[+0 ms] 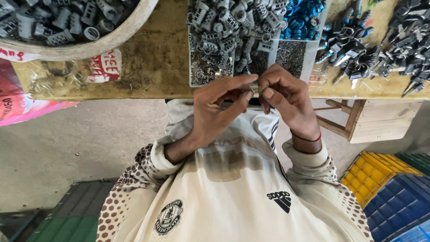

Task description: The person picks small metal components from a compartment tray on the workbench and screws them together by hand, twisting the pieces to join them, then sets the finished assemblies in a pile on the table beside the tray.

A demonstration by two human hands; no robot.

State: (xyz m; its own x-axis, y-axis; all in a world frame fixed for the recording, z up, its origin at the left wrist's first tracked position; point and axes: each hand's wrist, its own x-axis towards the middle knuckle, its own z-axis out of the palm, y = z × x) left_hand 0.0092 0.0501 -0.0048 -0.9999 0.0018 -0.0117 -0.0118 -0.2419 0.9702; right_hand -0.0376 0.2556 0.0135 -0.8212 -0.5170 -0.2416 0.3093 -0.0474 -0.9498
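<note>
A: What are the hands doing?

B: They meet at the near edge of the counter (148, 67). The left hand (219, 112) and the right hand (286, 101) together pinch a small metal part (254, 88); each grip is pressed together on it, thumb against forefinger. The part is mostly hidden by the fingertips, so I cannot tell its exact shape.

A: And the containers?

B: Straight beyond the hands lies a shallow tray (309, 58) split into compartments. Grey plastic pieces (233, 27) are heaped over its left and middle parts, spilling across the dividers. Underneath them, in the near compartments, lie fine little metal bits (290, 56), some bright, some darker. The far right compartment holds blue pieces (300, 18).

A: Anything to the left?

B: A big round basin (116, 38) with a pale rim, holding more grey plastic pieces of the same kind.

A: And to the right?

B: A loose pile of grey and blue clips (380, 49) lying straight on the counter, in no container.

A: Lower down?

B: On the floor at the right sit a yellow crate (371, 170) and a blue crate (398, 206), touching. A dark green crate (71, 210) lies at the lower left. I cannot see what is in them.
</note>
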